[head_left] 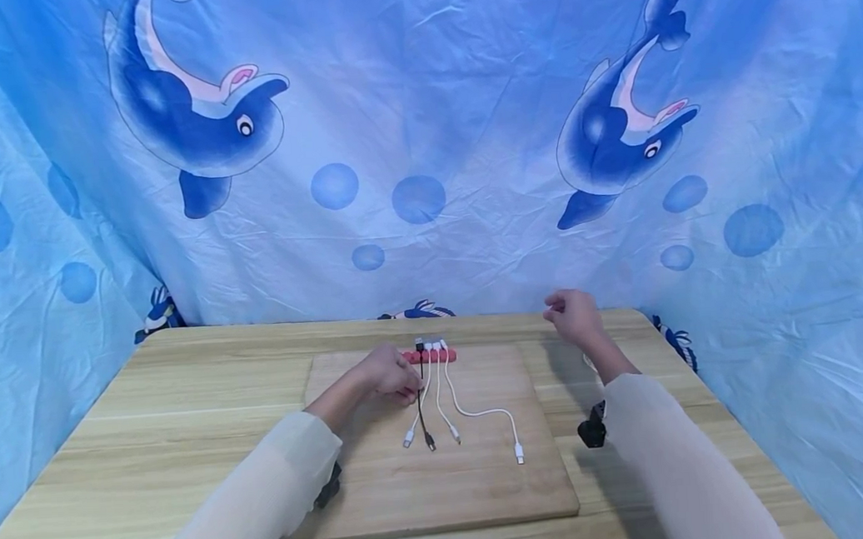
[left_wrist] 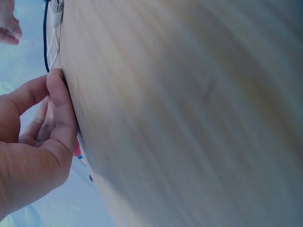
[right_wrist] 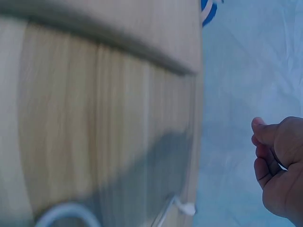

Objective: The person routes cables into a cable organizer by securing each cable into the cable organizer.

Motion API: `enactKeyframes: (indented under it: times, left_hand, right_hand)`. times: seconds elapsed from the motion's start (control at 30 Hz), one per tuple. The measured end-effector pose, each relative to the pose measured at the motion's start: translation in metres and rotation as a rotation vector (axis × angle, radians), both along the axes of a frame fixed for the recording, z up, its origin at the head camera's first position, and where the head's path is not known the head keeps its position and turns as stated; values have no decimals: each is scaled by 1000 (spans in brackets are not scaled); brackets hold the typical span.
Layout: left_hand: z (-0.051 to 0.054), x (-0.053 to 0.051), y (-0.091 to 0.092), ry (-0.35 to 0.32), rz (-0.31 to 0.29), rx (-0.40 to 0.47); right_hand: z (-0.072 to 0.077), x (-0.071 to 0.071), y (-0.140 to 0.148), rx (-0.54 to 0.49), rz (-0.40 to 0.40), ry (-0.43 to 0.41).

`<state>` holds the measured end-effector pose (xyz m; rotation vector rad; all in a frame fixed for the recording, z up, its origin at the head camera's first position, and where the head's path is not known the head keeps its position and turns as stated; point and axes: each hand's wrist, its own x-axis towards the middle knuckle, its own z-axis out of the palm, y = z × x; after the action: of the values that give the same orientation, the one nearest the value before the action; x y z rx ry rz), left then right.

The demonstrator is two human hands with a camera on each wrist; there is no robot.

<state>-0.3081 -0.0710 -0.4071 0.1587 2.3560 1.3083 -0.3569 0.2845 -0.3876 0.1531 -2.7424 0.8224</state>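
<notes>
At the far part of a wooden board, a red cable holder [head_left: 449,356] carries one black cable [head_left: 421,412] and several white cables, their lower ends spread towards me. My left hand [head_left: 389,374] is beside the holder, and its thumb and forefinger pinch the black cable [left_wrist: 46,38] in the left wrist view. My right hand [head_left: 576,316] is raised near the table's back right, fingers loosely curled, with nothing visible in them. Below it a white cable [right_wrist: 68,210] lies on the table, partly hidden by the right forearm in the head view.
The wooden board [head_left: 447,494] lies on a wood-grain table [head_left: 166,455]. Blue cloth [head_left: 421,120] printed with dolphins hangs behind the table and along both sides. A white cable [head_left: 516,435] stretches furthest towards the board's right front.
</notes>
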Motion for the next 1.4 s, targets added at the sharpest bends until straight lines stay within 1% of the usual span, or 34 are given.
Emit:
enactKeyframes:
  times: [0.2, 0.33, 0.53, 0.77, 0.87, 1.07, 1.3, 1.4]
  left_hand:
    - [-2, -2, 0, 2, 6, 10]
    - [-2, -3, 0, -15, 13, 22]
    - [-3, -4, 0, -36, 19, 29]
    - [-2, -3, -1, -21, 2, 5]
    - [-2, -3, -2, -13, -12, -2]
    - [-1, -3, -2, -13, -14, -4]
    - [0, -1, -2, -10, -11, -7]
    - [0, -2, -2, -18, -7, -5]
  right_hand:
    - [-10, 4, 29, 30, -23, 20]
    - [-19, 7, 46, 28, -36, 5]
    - [-31, 15, 66, 38, -77, -57]
    - [-40, 22, 77, 14, -135, -150]
    - [-44, 21, 79, -17, -151, -162]
    - [-52, 16, 81, -45, -172, -179]
    - [-60, 8, 83, -144, -194, -217]
    - [-61, 6, 82, -163, -198, -221]
